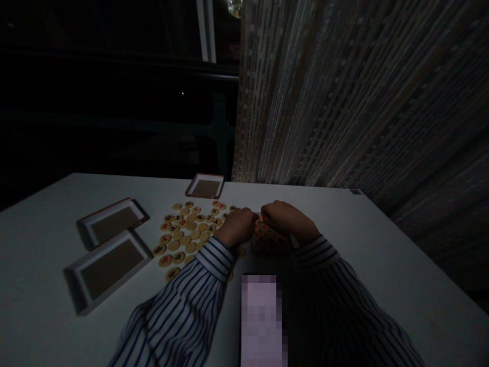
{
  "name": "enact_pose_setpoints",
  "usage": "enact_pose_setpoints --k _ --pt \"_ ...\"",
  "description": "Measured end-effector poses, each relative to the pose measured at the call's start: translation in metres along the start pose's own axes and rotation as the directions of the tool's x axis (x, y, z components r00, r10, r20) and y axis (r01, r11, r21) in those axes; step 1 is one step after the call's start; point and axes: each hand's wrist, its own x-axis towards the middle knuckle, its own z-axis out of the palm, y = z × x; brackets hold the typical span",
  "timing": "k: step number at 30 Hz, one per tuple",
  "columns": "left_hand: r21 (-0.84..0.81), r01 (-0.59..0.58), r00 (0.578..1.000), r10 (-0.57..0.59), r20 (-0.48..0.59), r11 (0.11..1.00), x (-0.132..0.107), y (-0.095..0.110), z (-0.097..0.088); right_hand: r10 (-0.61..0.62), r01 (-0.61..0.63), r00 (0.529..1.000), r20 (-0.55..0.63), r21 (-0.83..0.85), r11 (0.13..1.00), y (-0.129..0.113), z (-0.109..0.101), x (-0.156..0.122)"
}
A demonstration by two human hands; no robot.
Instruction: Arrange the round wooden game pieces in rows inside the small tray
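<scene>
My left hand [237,226], fingers drawn together, is at the left edge of a small box [272,245] holding rows of round Chinese chess pieces [266,233]. Over the far side of that box my right hand [289,220] is curled closed, its fingertips close to those of the left. Whatever either hand pinches is hidden by the fingers and the dim light. Left of the box, many loose round Chinese chess pieces [185,240] lie spread on the white table [355,275], some with red or black characters showing, others plain side up. My left forearm covers part of them.
Two shallow open trays or box lids overlap at the left, a nearer one [143,245] and a farther one [138,206]. A smaller one [206,187] stands by the table's back edge. A lit phone [262,321] lies in front of me. A string curtain [305,92] hangs behind.
</scene>
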Motion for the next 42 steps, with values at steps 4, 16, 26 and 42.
enact_pose_setpoints --k 4,16,26,42 --pt "-0.015 0.014 1.000 -0.014 0.015 1.000 0.0000 0.0008 -0.0008 0.004 -0.004 1.000 0.003 -0.006 1.000 0.0002 0.0009 0.0004" --pt "0.017 0.007 1.000 -0.007 0.015 1.000 0.0001 0.0012 -0.0012 0.008 -0.008 1.000 -0.002 0.022 1.000 0.0033 0.0013 0.0011" --pt "-0.009 0.025 1.000 -0.025 0.009 1.000 -0.0007 0.0005 -0.0043 0.004 -0.004 1.000 0.005 0.022 1.000 0.0035 0.0020 0.0001" --pt "-0.031 0.063 0.997 -0.062 0.037 0.998 -0.0011 0.0024 -0.0074 0.010 -0.011 0.999 0.031 0.025 1.000 0.0040 0.0036 0.0012"
